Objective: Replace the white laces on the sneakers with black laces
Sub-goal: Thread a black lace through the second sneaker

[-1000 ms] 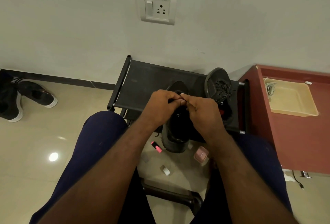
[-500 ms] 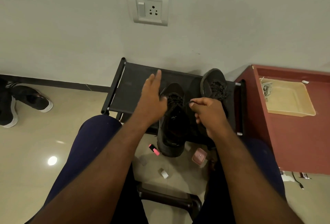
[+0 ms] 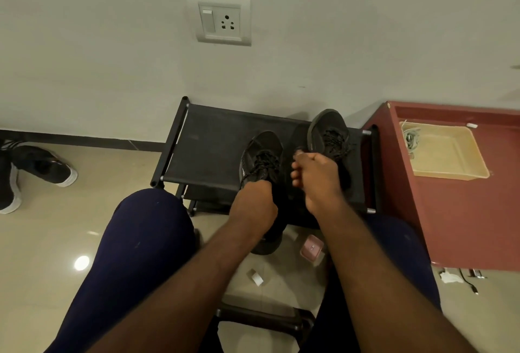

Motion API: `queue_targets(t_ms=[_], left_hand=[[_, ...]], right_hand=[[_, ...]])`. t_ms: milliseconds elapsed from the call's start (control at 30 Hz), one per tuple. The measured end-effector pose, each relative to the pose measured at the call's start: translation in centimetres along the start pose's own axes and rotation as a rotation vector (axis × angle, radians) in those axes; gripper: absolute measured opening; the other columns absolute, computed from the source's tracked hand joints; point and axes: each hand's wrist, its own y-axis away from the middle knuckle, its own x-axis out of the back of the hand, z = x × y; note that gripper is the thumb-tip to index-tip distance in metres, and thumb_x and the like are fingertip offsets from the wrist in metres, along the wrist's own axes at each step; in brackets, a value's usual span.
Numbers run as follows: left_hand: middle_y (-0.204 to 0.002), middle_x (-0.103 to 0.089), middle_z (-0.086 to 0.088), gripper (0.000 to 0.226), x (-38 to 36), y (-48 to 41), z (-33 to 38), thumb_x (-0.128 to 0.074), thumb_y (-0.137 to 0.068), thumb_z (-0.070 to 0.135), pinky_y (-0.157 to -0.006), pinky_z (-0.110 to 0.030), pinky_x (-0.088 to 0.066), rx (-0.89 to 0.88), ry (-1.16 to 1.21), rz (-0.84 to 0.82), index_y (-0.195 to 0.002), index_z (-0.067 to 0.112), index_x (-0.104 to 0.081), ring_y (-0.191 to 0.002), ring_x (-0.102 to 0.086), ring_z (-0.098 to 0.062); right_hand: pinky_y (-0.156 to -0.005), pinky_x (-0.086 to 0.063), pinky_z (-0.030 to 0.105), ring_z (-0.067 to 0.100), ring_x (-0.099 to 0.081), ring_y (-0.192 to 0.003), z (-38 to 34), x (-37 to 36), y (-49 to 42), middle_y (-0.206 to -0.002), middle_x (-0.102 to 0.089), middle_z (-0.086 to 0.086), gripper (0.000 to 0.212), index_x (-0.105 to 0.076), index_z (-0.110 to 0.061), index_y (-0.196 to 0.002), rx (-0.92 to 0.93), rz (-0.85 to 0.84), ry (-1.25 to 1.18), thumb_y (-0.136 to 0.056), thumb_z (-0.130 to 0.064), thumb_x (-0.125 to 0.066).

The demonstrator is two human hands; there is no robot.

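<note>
While the left hand (image 3: 254,203) sits curled in a fist at the collar of the near sneaker (image 3: 264,143), its grip closed over the shoe's opening, the right hand (image 3: 318,178) hangs just beside it. Its thumb and forefinger are pressed together in a pinching grip on what looks like the tip of the black laces (image 3: 263,162), though that tip is too small to tell for sure. The near sneaker lies on top of a black fabric shoe rack (image 3: 208,144), toe toward the wall, heel overhanging the front edge. A second black sneaker (image 3: 327,130), also black-laced, rests at the rack's back right corner. On the red desk (image 3: 464,226) to the right, a tan tray (image 3: 450,176) holds a bundle of pale laces (image 3: 409,138). Two dark shoes (image 3: 42,165) with white soles lie on the floor at far left.
</note>
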Motion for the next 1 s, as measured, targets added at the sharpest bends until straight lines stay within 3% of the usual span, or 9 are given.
queue_targets(t_ms=[167, 300, 433, 633, 867, 1000], left_hand=[[-0.101, -0.066, -0.008, 0.017, -1.3, 0.2, 0.1, -0.048, -0.101, 0.026, -0.077, -0.037, -0.052, -0.006, 0.025, 0.116, -0.103, 0.015, -0.061, -0.091, -0.063, -0.026], [-0.100, -0.066, -0.006, 0.023, -1.9, 0.6, 0.0, -0.042, -0.103, 0.029, -0.069, -0.036, -0.044, 0.008, 0.006, 0.150, -0.102, 0.017, -0.061, -0.092, -0.064, -0.028], [-0.096, -0.067, -0.006, 0.024, -2.1, 1.0, -0.3, -0.038, -0.102, 0.024, -0.071, -0.037, -0.048, -0.007, 0.042, 0.154, -0.097, 0.017, -0.061, -0.088, -0.063, -0.027], [-0.096, -0.067, -0.005, 0.027, -2.2, 0.9, -0.6, -0.038, -0.103, 0.030, -0.075, -0.039, -0.052, -0.005, 0.060, 0.158, -0.101, 0.018, -0.062, -0.089, -0.063, -0.027], [-0.101, -0.067, -0.008, 0.024, -2.6, 1.0, -0.6, -0.037, -0.104, 0.027, -0.076, -0.041, -0.051, -0.006, 0.064, 0.170, -0.109, 0.017, -0.058, -0.092, -0.064, -0.030], [-0.099, -0.067, -0.011, 0.024, -2.9, 1.1, -0.6, -0.037, -0.103, 0.025, -0.076, -0.042, -0.050, -0.012, 0.126, 0.149, -0.108, 0.013, -0.058, -0.092, -0.063, -0.033]], right_hand=[[-0.058, -0.053, 0.023, 0.014, -0.066, -0.073, 1.5, 0.1, 0.4, -0.085, -0.071, 0.009, 0.007, -0.065, -0.008, -0.091, -0.029, -0.090, 0.194, -0.096, -0.006, -0.062], [-0.059, -0.052, 0.023, 0.013, -0.060, -0.067, 2.1, 0.4, 0.3, -0.078, -0.066, 0.008, 0.009, -0.069, -0.008, -0.092, -0.020, -0.071, 0.272, -0.095, -0.002, -0.063], [-0.054, -0.051, 0.018, 0.011, -0.061, -0.065, 2.9, -0.2, 0.6, -0.081, -0.068, 0.008, 0.010, -0.066, -0.004, -0.101, 0.010, -0.033, 0.303, -0.091, -0.001, -0.067], [-0.056, -0.052, 0.022, 0.012, -0.060, -0.063, 2.4, 0.4, -0.1, -0.080, -0.068, 0.013, 0.011, -0.068, 0.002, -0.099, -0.028, -0.118, 0.383, -0.089, 0.000, -0.069], [-0.057, -0.052, 0.022, 0.014, -0.064, -0.068, 2.4, 0.2, 0.4, -0.083, -0.072, 0.011, 0.005, -0.073, -0.003, -0.091, 0.051, -0.151, 0.475, -0.090, -0.001, -0.068], [-0.070, -0.057, 0.033, 0.017, -0.067, -0.079, 2.3, 0.6, 0.2, -0.089, -0.073, 0.010, 0.008, -0.074, -0.005, -0.092, 0.040, -0.217, 0.545, -0.093, -0.004, -0.066]])
